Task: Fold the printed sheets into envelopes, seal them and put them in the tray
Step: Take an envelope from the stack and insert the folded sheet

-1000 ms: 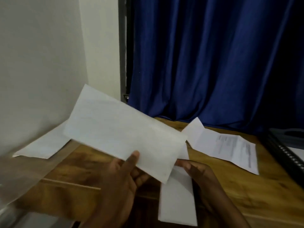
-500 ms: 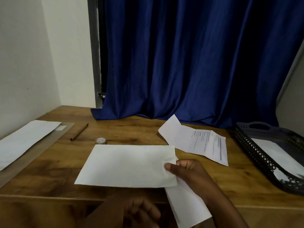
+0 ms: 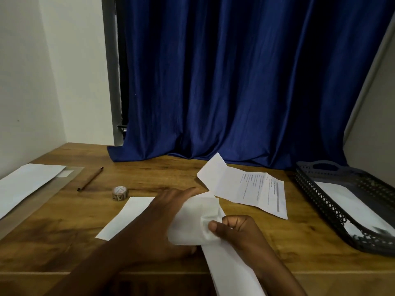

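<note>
**An envelope is held down and its end is lifted**

A white envelope (image 3: pixel 130 218) is laid flat on the wooden table (image 3: pixel 64 227), near the front edge. It is pressed down by the left hand (image 3: pixel 162 221), whose fingers are stretched out straight and flat on the paper. The right end of the envelope is curled up off the table. That curled end is pinched by the right hand (image 3: pixel 233 231), with the thumb on top and the fingers bent round it.

A long folded sheet (image 3: pixel 230 268) is seen under the right hand, and it hangs over the front edge of the table. Whether it is gripped too cannot be told.

A printed sheet (image 3: pixel 252 186) is laid just behind the hands. It is half unfolded, and one end is tipped up.

A dark tray (image 3: pixel 320 201) with a lacy wall is set at the right side of the table. A white envelope in the tray (image 3: pixel 350 201) is seen lying flat.

A small roll of tape (image 3: pixel 120 193) is stood just behind the envelope. A brown pencil (image 3: pixel 90 178) is laid further left. More white paper (image 3: pixel 27 184) is laid on a clear sheet at the far left. A blue curtain (image 3: pixel 235 82) is hung behind the table.
</note>
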`<state>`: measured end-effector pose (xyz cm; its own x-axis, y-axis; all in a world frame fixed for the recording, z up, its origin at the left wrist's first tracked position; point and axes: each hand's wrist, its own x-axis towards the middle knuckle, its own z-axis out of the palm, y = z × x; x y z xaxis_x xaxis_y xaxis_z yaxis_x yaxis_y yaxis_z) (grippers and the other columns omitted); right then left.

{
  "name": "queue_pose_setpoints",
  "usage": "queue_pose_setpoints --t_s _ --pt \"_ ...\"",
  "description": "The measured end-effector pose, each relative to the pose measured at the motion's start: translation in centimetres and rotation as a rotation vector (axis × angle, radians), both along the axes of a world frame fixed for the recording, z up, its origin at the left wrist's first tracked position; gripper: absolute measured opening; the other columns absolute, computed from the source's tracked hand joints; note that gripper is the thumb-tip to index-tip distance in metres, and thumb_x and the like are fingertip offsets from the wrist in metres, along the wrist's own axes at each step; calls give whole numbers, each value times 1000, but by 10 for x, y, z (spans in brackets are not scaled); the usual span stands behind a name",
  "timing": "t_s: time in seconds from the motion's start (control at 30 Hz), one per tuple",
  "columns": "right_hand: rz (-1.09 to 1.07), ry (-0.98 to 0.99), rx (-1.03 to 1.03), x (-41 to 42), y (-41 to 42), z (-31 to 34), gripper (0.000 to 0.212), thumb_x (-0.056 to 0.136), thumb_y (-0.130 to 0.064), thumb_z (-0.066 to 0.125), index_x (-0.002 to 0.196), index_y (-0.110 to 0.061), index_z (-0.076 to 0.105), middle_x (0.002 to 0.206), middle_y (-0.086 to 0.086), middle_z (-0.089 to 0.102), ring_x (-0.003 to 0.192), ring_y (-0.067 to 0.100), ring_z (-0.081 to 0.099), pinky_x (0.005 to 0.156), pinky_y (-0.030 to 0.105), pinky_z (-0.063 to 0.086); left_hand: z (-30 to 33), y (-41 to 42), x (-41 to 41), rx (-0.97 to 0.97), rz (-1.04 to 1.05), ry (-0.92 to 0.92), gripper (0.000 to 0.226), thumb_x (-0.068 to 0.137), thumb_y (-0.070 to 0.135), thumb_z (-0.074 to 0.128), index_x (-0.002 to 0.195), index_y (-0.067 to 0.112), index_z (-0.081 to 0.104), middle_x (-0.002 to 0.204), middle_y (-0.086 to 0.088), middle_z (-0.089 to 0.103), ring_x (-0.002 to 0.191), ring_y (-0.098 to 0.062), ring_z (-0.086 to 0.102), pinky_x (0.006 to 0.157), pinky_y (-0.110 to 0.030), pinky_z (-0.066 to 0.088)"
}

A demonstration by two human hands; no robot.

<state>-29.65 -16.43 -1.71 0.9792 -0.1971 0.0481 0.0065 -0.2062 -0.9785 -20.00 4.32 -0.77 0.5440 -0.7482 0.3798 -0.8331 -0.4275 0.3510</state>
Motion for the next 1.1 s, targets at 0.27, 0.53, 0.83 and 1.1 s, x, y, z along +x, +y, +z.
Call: queue_pose_setpoints --t_s 0.27,0.53,0.83,1.1 --pt "70 40 65 -5 -4 6 35 78 -60 70 81 -27 82 86 3 80 75 19 77 64 20 57 -21 3 -1 -103 38 19 115 58 70 78 137 72 -6 135 51 5 130 20 17 94 -10 23" --pt "138 12 150 -8 -10 5 35 85 -50 70 101 -21 80 104 10 78 91 26 76 76 30 60 -29 5 0 -104 66 -47 121 56 74 78 150 57 5 143 46 1 134 20 9 98 -17 21" --pt "119 15 107 -9 -6 8 28 84 -48 59 94 -34 81 99 -1 79 88 19 76 72 21 58 -30 6 -3 -123 74 -78 124 54 74 78 150 57 3 142 41 1 135 15 11 102 -22 26" --pt "129 30 133 -10 -8 7 32 85 -43 62 96 -20 82 103 9 78 90 25 76 75 28 59 -27 7 -8 -97 58 -70 124 57 73 79 150 56 -1 143 40 -2 138 11 8 107 -22 23"
